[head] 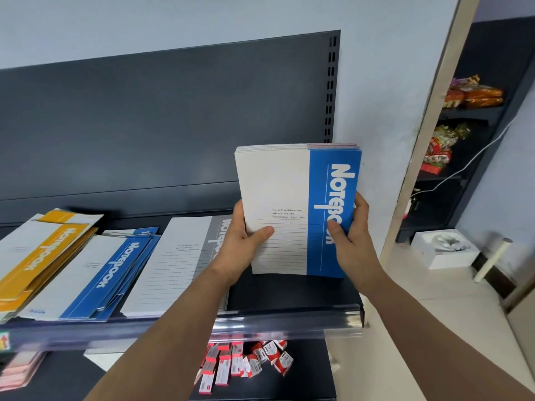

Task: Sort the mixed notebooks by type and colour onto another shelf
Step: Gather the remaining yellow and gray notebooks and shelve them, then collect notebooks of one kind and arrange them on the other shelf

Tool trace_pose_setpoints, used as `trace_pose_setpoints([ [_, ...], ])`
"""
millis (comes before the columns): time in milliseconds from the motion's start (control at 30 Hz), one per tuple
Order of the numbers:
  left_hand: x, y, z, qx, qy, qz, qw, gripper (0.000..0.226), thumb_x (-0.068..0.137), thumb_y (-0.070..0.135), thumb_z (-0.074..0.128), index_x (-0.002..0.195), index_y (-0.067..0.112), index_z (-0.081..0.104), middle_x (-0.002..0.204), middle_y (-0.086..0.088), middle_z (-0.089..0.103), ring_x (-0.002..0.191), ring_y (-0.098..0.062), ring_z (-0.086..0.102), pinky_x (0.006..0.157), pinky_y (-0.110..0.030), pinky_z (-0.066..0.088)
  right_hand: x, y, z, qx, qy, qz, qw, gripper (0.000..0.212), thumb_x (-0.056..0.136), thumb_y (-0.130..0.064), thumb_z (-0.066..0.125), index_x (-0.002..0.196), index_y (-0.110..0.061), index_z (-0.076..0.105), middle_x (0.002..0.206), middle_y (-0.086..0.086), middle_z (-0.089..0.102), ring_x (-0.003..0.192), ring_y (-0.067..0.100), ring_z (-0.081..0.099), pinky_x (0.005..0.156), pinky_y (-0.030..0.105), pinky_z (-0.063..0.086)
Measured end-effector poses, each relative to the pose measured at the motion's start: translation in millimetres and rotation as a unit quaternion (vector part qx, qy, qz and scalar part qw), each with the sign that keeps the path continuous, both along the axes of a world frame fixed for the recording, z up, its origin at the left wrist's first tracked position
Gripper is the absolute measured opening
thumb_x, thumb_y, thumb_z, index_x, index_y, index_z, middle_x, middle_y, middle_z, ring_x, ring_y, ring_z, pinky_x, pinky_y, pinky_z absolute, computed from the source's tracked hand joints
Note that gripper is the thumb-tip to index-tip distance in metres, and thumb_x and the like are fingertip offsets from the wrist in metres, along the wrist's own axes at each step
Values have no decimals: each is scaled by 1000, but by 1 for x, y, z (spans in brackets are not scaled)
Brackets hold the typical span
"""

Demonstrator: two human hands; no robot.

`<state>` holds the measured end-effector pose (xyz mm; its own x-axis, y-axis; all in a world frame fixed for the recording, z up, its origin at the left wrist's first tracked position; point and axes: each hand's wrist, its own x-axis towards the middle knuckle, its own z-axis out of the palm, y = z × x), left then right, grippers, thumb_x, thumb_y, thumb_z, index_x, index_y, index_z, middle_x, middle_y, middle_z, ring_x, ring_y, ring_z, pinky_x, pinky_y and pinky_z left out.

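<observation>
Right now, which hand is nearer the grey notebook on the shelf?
Left. The left hand is beside the grey notebook; the right hand grips the held stack farther right.

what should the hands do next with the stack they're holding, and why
Probably peel the front blue notebook off the held stack and lay it on the blue pile on the shelf. Both the left hand and right hand grip the stack upright, its front cover matches that pile, and the yellow pile and grey notebook lie on either side of it.

"Notebook" runs down the raised notebook stack (pixel 289 183), small print "You will feel like writing"; "Notebook" again on the yellow notebooks (pixel 43 250), blue notebooks (pixel 110 270), grey notebook (pixel 185 256).
</observation>
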<state>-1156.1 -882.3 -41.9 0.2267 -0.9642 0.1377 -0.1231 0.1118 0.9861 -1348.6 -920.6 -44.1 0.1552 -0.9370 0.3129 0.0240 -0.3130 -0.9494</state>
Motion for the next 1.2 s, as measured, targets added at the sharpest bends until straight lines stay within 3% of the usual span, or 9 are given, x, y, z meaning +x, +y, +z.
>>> trace_pose_setpoints([
  [267, -3, -12, 16, 28, 10, 52, 998, 58, 86, -1, 67, 137, 18, 45, 124, 2, 64, 111, -15, 62, 90, -25, 52, -1, -32, 18, 26, 68, -18, 997, 53, 100, -11, 44, 146, -30, 27, 130, -10, 52, 112, 12, 54, 91, 29, 47],
  [400, -1, -19, -10, 130, -106, 106, 980, 46, 84, 15, 73, 126, 10, 55, 118, -6, 67, 103, -23, 65, 92, -42, 54, 9, -48, -16, 142, 187, -13, 972, 37, 100, -15, 42, 137, -16, 38, 126, 6, 57, 102, 21, 57, 81, 29, 46],
  [500, -5, -19, -26, 185, -203, 123, 954, 49, 83, 22, 74, 126, 8, 54, 119, -7, 65, 109, -26, 62, 93, -36, 52, 14, -52, -34, 196, 250, -4, 948, 33, 99, -13, 44, 131, -8, 39, 127, 12, 56, 102, 26, 57, 69, 26, 46],
  [567, -9, -18, -33, 201, -277, 134, 930, 49, 84, 26, 72, 124, 7, 53, 120, -7, 63, 110, -26, 60, 89, -33, 51, 16, -52, -36, 202, 316, -20, 927, 36, 99, -16, 47, 132, -5, 37, 128, 14, 53, 108, 30, 55, 74, 29, 46],
  [733, -20, -17, -29, 180, -469, 152, 851, 50, 87, 26, 67, 130, 6, 50, 128, -10, 53, 117, -27, 49, 97, -35, 45, 18, -41, -25, 53, 573, -106, 811, 51, 92, -29, 58, 134, -5, 41, 136, 16, 35, 125, 32, 34, 94, 41, 40],
  [800, -21, -19, -21, 173, -473, 148, 851, 44, 87, 22, 68, 127, 7, 54, 125, -9, 55, 115, -26, 52, 94, -33, 46, 22, -34, -19, -26, 625, -115, 772, 56, 90, -25, 59, 139, -7, 37, 143, 15, 30, 129, 32, 30, 96, 41, 37],
  [933, 12, -7, -10, 162, -423, 187, 872, 16, 89, 17, 59, 103, 8, 62, 110, -10, 64, 105, -31, 60, 74, -31, 45, 50, -16, -10, -120, 643, -69, 753, 54, 89, -14, 55, 141, -13, 39, 147, 11, 30, 133, 30, 28, 102, 42, 32],
  [1033, 60, 22, -3, 172, -403, 251, 863, 33, 92, 18, 55, 125, 14, 60, 124, -6, 64, 113, -28, 59, 87, -34, 48, 92, 4, -1, -156, 644, -16, 749, 49, 91, -17, 54, 139, -18, 44, 146, 6, 35, 133, 27, 28, 102, 41, 32],
  [1200, 159, 85, 1, 255, -434, 338, 795, 34, 94, 17, 50, 126, 9, 58, 124, -14, 60, 119, -33, 48, 88, -39, 45, 177, 46, 1, -208, 608, 60, 764, 48, 90, -13, 54, 137, -20, 47, 142, 2, 41, 130, 24, 33, 101, 38, 35],
])
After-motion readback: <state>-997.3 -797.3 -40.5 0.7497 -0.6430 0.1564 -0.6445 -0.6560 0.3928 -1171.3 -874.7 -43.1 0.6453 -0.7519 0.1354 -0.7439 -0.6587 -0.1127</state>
